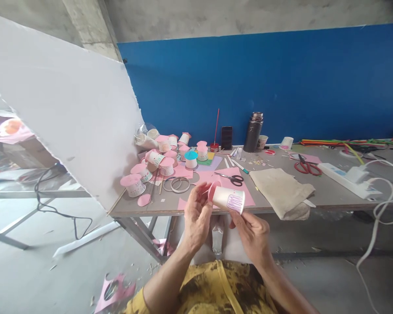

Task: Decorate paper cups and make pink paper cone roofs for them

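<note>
A white paper cup (222,197) with purple scribble near its rim lies sideways between my two hands, just over the table's front edge. My left hand (197,213) grips its base end, where a pink paper disc (212,191) sits. The fingers of my right hand (251,231) pinch the rim at the other end. Right behind the cup are black-handled scissors (233,179) on sheets of pink paper (247,192). Several similar cups topped with pink discs (133,185) stand or lie to the left, and one has a blue disc (191,155).
Two rolls of tape (180,185) lie left of my hands. To the right are a folded beige cloth (280,192), red-handled scissors (308,166) and a white power strip (343,179) with cables. A dark flask (253,133) and a phone (226,138) stand by the blue board (265,87).
</note>
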### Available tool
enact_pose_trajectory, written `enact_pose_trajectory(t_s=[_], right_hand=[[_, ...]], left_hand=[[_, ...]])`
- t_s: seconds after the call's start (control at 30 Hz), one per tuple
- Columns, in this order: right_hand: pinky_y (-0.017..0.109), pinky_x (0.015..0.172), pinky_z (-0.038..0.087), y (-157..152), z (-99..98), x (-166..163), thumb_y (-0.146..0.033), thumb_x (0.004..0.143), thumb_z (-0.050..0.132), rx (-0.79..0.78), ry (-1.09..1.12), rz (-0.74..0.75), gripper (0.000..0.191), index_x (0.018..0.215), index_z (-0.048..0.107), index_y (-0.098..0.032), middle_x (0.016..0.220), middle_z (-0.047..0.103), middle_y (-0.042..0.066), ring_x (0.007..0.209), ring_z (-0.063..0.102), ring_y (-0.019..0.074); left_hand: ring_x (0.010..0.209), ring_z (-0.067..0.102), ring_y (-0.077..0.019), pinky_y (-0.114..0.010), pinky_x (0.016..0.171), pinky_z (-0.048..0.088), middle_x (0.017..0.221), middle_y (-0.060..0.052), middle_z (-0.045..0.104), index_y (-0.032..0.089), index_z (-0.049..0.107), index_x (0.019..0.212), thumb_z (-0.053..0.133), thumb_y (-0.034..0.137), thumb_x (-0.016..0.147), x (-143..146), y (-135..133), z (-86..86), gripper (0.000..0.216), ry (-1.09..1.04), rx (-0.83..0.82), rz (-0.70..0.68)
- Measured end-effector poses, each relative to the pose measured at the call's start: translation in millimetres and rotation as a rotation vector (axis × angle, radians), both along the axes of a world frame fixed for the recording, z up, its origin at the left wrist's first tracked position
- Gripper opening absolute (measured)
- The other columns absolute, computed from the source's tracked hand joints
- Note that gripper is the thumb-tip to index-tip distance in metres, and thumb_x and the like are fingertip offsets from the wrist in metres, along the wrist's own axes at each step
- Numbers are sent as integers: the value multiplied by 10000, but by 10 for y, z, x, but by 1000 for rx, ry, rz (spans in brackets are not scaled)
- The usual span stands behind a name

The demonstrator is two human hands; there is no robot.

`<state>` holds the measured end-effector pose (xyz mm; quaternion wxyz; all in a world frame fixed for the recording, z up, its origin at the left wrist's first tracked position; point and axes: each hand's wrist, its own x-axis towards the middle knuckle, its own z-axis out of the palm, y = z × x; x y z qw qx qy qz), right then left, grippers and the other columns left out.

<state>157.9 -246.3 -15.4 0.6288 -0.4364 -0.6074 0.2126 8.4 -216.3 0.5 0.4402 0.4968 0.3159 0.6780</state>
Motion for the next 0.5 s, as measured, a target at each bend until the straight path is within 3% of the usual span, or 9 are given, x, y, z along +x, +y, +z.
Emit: enact_pose_trajectory(t_s=[0.2,0.37,0.5], right_hand=[[198,490,377,-41,72,-58,-201,999,583,246,-235,-49,335,666,601,-178,531,565,-17,461,488,90],[206,498,390,-22,28,-59,-184,1004,580,266,-308,-75,333,671,590,-183,523,594,-8,448,497,92],[220,512,396,-29,32,-67,-186,1007,579,280,-311,-58,334,673,593,-188,532,611,4,459,512,101]], left_hand=[[1135,679,-284,-338,849,564,1266,-142,710,197,665,1230,772,327,809,-79,48,49,454,-88,-101,-57],[922,697,-195,-265,763,534,1110,-96,762,179,729,1146,821,377,778,-135,103,89,428,-173,-239,-43],[865,679,-180,-267,786,518,994,-71,784,162,775,1082,777,355,797,-158,136,85,344,-84,-231,-4]])
